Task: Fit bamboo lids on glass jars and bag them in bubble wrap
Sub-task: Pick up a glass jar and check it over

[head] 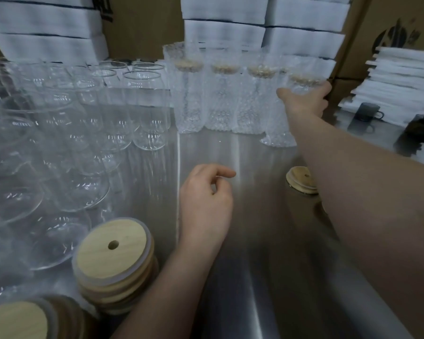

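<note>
Much of the bagged jar [279, 137] at the upper right is hidden. The right hand [305, 100] wraps round its middle, fingers curled over the bubble wrap. Only the bamboo top, blurred through the plastic, and the bag's foot on the steel table [255, 241] show. It leans toward the right edge of the frame.

The right forearm crosses in front of a single bamboo lid [300, 178] at centre right and covers its right side. At the bottom left corner, one stack of lids [15, 319] is cut off by the frame. Just beside it stands a fuller lid stack [113, 255], its top lid showing a small hole.

The left hand [206, 199] hovers at the centre above the table, fingers loosely curled, forefinger out, holding nothing. Bare glass jars [83, 118] crowd the left side, smearing into one another.

A row of bagged jars [222, 99] stands at upper middle, just left of the held one. Behind them rise white foam sheets [224, 30] and cardboard boxes [142, 25]. A dark mug [367, 111] sits blurred at the right.
</note>
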A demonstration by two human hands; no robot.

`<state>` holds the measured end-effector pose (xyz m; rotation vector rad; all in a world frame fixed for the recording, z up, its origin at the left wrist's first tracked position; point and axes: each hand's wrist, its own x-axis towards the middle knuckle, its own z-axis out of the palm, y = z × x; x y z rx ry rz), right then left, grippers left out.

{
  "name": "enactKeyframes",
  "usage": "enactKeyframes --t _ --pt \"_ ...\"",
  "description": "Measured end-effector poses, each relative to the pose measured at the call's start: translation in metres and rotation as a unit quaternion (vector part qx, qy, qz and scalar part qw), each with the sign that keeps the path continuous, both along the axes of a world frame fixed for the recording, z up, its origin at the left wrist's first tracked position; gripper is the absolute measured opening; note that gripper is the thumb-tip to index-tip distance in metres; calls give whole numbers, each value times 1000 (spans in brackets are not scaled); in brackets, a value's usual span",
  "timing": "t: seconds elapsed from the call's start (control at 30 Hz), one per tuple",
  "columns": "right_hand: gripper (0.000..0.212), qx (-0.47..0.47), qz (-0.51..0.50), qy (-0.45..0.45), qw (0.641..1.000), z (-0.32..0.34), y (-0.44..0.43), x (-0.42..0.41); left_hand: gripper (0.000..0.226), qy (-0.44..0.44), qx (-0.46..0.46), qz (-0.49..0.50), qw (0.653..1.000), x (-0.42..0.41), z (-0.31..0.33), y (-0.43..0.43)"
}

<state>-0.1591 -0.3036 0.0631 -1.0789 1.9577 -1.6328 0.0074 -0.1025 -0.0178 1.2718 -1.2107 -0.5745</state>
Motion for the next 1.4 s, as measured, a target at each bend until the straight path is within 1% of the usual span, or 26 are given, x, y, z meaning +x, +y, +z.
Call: enactKeyframes --t 0.17,0.2,0.27,0.3,0.37,0.4,0.43,0.47,0.5,0.53,0.57,0.6,0.63,0.67,0.73,0.8,0.87,1.0,1.1,1.17,1.2,1.3,1.4 --pt "118 104 -8 37 994 1 3 0 30 -5 5 0 1000 -1 -1 0" --pt "122 111 -10 45 993 5 6 3 30 -8 5 2 1000 0 0 -1" --pt "126 81 -22 75 994 16 13 12 30 -9 7 4 1000 2 1 -2" --pt "125 56 -34 109 992 22 17 19 30 -9 8 4 1000 3 1 -2" --pt "111 -13 -52 213 976 35 27 35 29 -11 8 6 1000 3 1 -2" --pt "98 -64 -48 258 963 42 34 45 29 -13 6 8 1000 3 2 -2" --pt "82 -115 -28 288 950 50 40 57 29 -17 4 11 1000 2 2 -1" --pt "66 -162 22 292 942 57 47 71 29 -21 4 14 1000 2 2 0" --pt "55 -188 100 272 938 61 54 89 29 -21 3 16 1000 3 3 0" --pt "51 -185 193 244 932 62 64 108 29 -21 2 19 1000 3 3 1" --pt "54 -160 284 235 916 59 73 127 29 -21 2 21 1000 4 3 1" --pt "59 -120 352 251 894 53 80 145 29 -22 3 23 999 4 3 1" --pt "65 -80 391 281 873 46 84 162 29 -23 7 25 999 5 3 2" --pt "70 -45 406 309 859 40 86 175 30 -24 13 29 999 5 4 3" --pt "70 -3 401 333 854 27 85 191 31 -18 29 32 999 4 7 5" --pt "65 10 387 344 856 18 82 197 29 -14 40 32 999 5 9 8" --pt "58 3 382 349 856 14 81 202 28 -16 47 36 998 8 11 9" --pt "39 -30 377 332 864 10 80 202 25 -4 43 42 998 9 11 9" --pt "42 -53 390 294 871 4 80 195 24 -9 48 60 997 9 10 6" --pt "44 -66 390 244 885 -2 82 188 11 -5 39 58 998 12 8 4" --pt "45 -67 385 210 896 -5 83 184 16 -4 32 58 998 13 7 3" --pt "47 -76 358 113 924 -14 91 168 42 -6 2 84 996 15 5 1" --pt "48 -139 325 45 934 -18 109 145 65 -17 -27 126 992 13 7 2"
